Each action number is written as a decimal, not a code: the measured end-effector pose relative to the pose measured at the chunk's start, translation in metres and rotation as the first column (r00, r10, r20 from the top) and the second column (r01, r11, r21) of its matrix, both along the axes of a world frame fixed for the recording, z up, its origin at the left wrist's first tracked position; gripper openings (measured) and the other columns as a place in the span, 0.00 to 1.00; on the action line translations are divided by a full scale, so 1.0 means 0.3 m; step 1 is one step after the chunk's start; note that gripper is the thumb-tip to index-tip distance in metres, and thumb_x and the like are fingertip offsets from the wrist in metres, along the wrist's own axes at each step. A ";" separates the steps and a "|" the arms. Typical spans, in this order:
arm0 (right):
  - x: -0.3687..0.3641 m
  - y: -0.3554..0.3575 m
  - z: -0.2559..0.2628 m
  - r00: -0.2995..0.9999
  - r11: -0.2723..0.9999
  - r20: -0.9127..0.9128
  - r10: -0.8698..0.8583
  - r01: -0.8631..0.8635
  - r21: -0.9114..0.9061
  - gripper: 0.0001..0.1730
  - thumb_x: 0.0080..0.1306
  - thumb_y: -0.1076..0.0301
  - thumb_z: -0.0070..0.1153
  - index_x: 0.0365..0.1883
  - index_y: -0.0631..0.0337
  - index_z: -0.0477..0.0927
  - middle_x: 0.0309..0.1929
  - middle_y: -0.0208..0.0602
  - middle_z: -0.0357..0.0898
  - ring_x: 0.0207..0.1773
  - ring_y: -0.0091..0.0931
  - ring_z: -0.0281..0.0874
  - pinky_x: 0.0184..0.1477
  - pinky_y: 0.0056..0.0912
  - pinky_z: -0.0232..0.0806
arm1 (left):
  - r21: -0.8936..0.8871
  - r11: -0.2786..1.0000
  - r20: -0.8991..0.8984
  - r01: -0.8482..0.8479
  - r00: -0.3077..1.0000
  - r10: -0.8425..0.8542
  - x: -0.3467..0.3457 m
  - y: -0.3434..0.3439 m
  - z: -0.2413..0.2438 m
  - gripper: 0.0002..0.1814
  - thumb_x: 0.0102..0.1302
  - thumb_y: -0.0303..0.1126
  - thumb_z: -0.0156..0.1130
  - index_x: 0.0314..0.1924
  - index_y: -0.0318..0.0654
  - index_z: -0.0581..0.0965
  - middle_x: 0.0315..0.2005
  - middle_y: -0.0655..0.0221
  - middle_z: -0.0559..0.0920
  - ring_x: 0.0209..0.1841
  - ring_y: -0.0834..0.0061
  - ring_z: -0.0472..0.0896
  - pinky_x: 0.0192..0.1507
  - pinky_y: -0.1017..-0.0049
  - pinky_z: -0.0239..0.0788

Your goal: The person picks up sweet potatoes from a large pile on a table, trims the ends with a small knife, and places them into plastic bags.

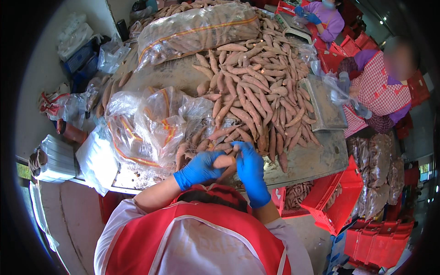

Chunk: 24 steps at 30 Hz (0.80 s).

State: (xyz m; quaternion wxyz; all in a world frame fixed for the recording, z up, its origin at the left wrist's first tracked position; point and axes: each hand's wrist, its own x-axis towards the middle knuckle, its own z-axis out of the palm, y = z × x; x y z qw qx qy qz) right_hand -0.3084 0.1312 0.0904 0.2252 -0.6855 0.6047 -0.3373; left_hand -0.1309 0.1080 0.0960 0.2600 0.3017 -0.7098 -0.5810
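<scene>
My left hand [201, 169], in a blue glove, is closed around a sweet potato [224, 161] near the table's front edge. Beside it, my right hand [250, 168], also gloved in blue, has its fingers bent at the sweet potato's right side; whether they grip anything is unclear. A big heap of sweet potatoes [254, 92] spreads across the table beyond both hands. Left of the heap lies a crumpled clear plastic sack [147, 127] with red and yellow stripes. A long filled sack [199, 31] lies at the back.
A metal scale [325, 103] stands at the table's right, near a person in a checkered apron [381, 82]. Another person in purple [326, 20] is at the far right. Red crates [335, 199] sit below the right edge; plastic bags [98, 158] lie at the left.
</scene>
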 end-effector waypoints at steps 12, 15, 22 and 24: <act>0.025 -0.016 -0.153 0.812 0.994 0.572 0.112 -0.098 -0.055 0.08 0.63 0.75 0.42 0.38 0.67 0.71 0.34 0.36 0.74 0.36 0.23 0.70 0.42 0.24 0.63 | 0.790 0.580 -0.577 0.200 0.564 0.591 0.031 -0.074 -0.053 0.21 0.61 0.41 0.56 0.48 0.34 0.67 0.44 0.59 0.72 0.48 0.65 0.73 0.53 0.69 0.65; 0.087 -0.014 -0.138 0.907 0.987 0.405 0.116 -0.060 -0.148 0.07 0.63 0.76 0.43 0.37 0.66 0.71 0.29 0.38 0.72 0.32 0.25 0.70 0.36 0.25 0.63 | 0.734 0.632 -0.646 0.248 0.541 0.539 0.018 -0.040 -0.021 0.20 0.61 0.40 0.55 0.47 0.32 0.68 0.43 0.57 0.74 0.48 0.63 0.74 0.53 0.69 0.67; 0.087 -0.060 -0.371 0.874 0.974 0.473 -0.114 0.005 0.227 0.08 0.64 0.73 0.41 0.36 0.66 0.72 0.22 0.33 0.72 0.25 0.23 0.70 0.28 0.25 0.63 | 0.792 0.463 -0.608 0.398 0.456 0.650 0.038 0.045 -0.041 0.17 0.59 0.38 0.56 0.43 0.33 0.68 0.36 0.62 0.74 0.44 0.64 0.73 0.50 0.65 0.66; 0.054 -0.052 -0.427 0.720 0.921 0.656 -0.229 -0.057 0.384 0.07 0.63 0.73 0.42 0.34 0.65 0.73 0.24 0.28 0.73 0.25 0.19 0.67 0.27 0.20 0.60 | 0.775 0.559 -0.618 0.295 0.537 0.574 0.075 0.035 -0.023 0.14 0.57 0.34 0.56 0.40 0.35 0.68 0.31 0.65 0.72 0.41 0.67 0.71 0.51 0.63 0.64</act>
